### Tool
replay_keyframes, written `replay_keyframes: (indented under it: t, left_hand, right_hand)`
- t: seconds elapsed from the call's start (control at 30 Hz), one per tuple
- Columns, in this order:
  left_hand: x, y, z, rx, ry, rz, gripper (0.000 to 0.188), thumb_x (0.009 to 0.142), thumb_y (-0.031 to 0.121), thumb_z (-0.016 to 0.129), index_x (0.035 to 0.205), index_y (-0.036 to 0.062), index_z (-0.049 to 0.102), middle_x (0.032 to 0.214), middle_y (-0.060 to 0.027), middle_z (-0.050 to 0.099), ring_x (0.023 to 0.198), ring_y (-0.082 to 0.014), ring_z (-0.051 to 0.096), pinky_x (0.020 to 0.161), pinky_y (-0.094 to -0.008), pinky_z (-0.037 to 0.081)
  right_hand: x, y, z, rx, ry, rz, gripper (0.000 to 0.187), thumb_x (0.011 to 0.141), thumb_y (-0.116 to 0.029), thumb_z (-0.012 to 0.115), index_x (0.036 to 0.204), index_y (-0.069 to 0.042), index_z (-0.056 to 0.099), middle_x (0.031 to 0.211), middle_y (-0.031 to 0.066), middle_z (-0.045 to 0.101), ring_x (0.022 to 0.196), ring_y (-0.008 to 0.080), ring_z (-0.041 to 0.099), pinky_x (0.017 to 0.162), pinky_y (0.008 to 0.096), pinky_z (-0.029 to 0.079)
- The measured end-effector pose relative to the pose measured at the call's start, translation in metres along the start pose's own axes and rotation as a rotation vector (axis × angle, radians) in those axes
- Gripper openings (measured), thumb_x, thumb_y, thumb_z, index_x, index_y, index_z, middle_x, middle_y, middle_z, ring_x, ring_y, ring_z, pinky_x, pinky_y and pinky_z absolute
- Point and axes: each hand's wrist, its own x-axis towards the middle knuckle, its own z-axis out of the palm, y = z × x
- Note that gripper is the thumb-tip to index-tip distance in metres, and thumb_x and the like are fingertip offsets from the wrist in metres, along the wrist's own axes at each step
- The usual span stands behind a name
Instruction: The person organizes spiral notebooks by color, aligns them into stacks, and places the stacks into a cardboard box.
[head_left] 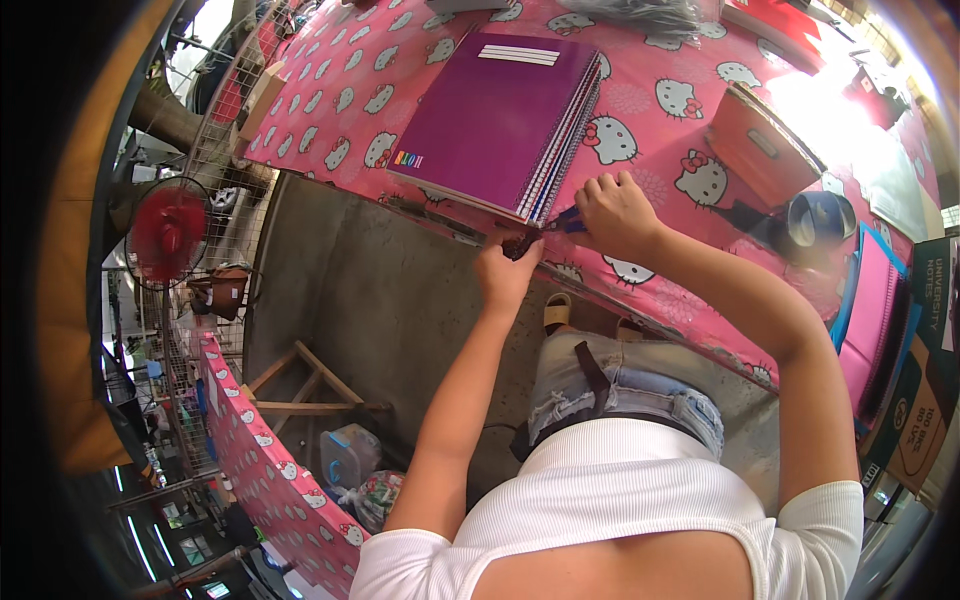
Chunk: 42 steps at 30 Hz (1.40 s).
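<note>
A stack of spiral notebooks with a purple cover [495, 105] lies near the front edge of the table, its coils along the right side. My right hand [615, 215] is closed round a small blue-handled tool [568, 221] at the near end of the coils. The tool's working end is too small and dark to make out. Just below the stack's near corner, my left hand [507, 268] has its fingers bent round something dark at the table edge. Both hands almost meet there.
A pink patterned cloth [655, 180] covers the table. To the right stand an orange box [765, 145], a roll of tape [820, 217], pink and blue folders [865, 310] and a cardboard box [915, 390]. A red fan [168, 232] and a wooden frame [318, 385] are at left.
</note>
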Motion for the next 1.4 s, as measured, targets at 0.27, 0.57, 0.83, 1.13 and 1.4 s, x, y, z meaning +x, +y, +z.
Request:
replay_keyframes:
  t: [0.27,0.57,0.83,1.13,1.4]
  left_hand:
    - [0.001,-0.017,0.000,-0.198,-0.063,-0.163,0.032,0.069,0.018,0.080,0.085,-0.0014,0.061,0.073,-0.0091,0.064,0.066,-0.0141,0.059,0.063,-0.0296,0.049]
    - [0.001,0.009,-0.009,0.098,-0.007,0.055,0.028,0.070,0.016,0.080,0.083,-0.0012,0.062,0.074,-0.0063,0.064,0.067,-0.0137,0.060,0.063,-0.0292,0.049]
    - [0.033,0.150,-0.055,-0.654,-1.012,-0.506,0.024,0.078,0.005,0.074,0.092,0.0055,0.054,0.078,-0.0051,0.062,0.065,-0.0120,0.061,0.057,-0.0243,0.049]
    - [0.288,0.251,0.101,-1.045,-0.656,-0.642,0.009,0.085,0.004,0.065,0.089,0.0018,0.057,0.080,-0.0090,0.061,0.078,-0.0221,0.062,0.072,-0.0355,0.059]
    - [0.456,0.294,0.226,-0.760,-0.237,-0.294,0.025,0.079,0.012,0.073,0.097,0.0012,0.059,0.088,-0.0104,0.061,0.081,-0.0247,0.058,0.076,-0.0460,0.052]
  right_hand:
    - [0.001,-0.006,-0.001,0.066,-0.085,0.057,0.055,0.075,-0.055,0.064,0.088,-0.002,0.061,0.083,0.0086,0.060,0.078,0.0234,0.058,0.068,0.0366,0.043]
    - [0.005,0.013,-0.027,0.301,-0.364,0.166,0.048,0.078,-0.052,0.063,0.070,-0.005,0.065,0.067,0.0115,0.064,0.066,0.0269,0.066,0.058,0.0382,0.050]
    - [-0.062,0.086,-0.003,2.289,0.018,0.642,0.069,0.094,-0.061,0.034,0.093,0.002,0.064,0.083,0.0130,0.066,0.080,0.0224,0.064,0.074,0.0356,0.051]
    - [-0.073,0.090,0.028,2.860,-0.133,0.684,0.071,0.094,-0.062,0.027,0.105,0.001,0.058,0.096,0.0150,0.065,0.088,0.0279,0.065,0.083,0.0411,0.051]
    - [-0.077,0.081,0.027,2.799,-0.153,0.719,0.067,0.096,-0.058,0.028,0.109,0.001,0.057,0.102,0.0147,0.063,0.094,0.0248,0.063,0.089,0.0384,0.049]
